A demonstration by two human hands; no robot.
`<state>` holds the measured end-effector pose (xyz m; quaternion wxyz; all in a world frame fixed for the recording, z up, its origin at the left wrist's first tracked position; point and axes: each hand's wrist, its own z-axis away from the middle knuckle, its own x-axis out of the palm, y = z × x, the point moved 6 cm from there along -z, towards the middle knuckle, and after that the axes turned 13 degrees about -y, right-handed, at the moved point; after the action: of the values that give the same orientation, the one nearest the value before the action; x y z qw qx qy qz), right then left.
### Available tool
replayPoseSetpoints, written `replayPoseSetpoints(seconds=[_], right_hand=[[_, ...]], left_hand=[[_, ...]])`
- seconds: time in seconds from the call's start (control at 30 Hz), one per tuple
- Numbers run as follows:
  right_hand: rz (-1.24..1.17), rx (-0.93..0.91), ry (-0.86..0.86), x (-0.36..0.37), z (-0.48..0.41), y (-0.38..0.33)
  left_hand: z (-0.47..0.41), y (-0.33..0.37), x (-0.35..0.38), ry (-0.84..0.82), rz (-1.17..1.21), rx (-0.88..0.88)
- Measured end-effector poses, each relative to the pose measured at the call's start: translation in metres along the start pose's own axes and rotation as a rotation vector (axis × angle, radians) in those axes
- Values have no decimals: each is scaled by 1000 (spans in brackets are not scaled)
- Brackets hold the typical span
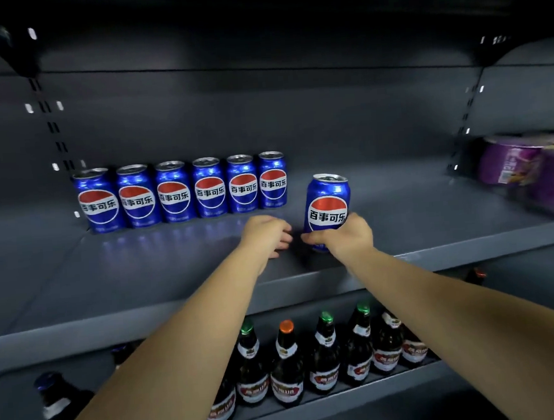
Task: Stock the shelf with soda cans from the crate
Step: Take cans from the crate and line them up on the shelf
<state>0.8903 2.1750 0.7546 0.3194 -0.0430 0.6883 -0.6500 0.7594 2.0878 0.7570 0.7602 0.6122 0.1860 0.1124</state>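
Gripping an upright Pepsi can (327, 203) in the right hand (348, 237), right of the six-can row (182, 191) on the shelf (175, 272); left hand (264, 235) alongside, fingers loosely curled, empty.

Blue cans (182, 191), red-white-blue roundel; dark grey shelf (433, 218); purple tubs (528, 166).

Both my forearms are showing bare along their whole visible length, from below the front lip of the shelf (178, 318) to above it. My left hand (266, 235) and right hand (349, 237), just past that lip, are showing bare too, wrists slender.
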Motion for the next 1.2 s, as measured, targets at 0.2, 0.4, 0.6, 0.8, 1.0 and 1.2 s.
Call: replayPoseSetpoints(seconds=[0.2, 0.4, 0.6, 0.8, 1.0, 1.2], right_hand=[[100, -22, 30, 2, -23, 0], [98, 43, 34, 7, -55, 4], [242, 47, -31, 8, -89, 4], [327, 106, 51, 3, -97, -1], [160, -10, 179, 9, -89, 11], [182, -34, 182, 13, -106, 4]], left_hand=[[-35, -3, 5, 4, 7, 17], [-57, -3, 2, 37, 7, 51], [-78, 0, 2, 19, -50, 95], [-96, 4, 6, 26, -147, 135], [-103, 3, 2, 68, -63, 113], [-106, 2, 1, 38, -98, 143]])
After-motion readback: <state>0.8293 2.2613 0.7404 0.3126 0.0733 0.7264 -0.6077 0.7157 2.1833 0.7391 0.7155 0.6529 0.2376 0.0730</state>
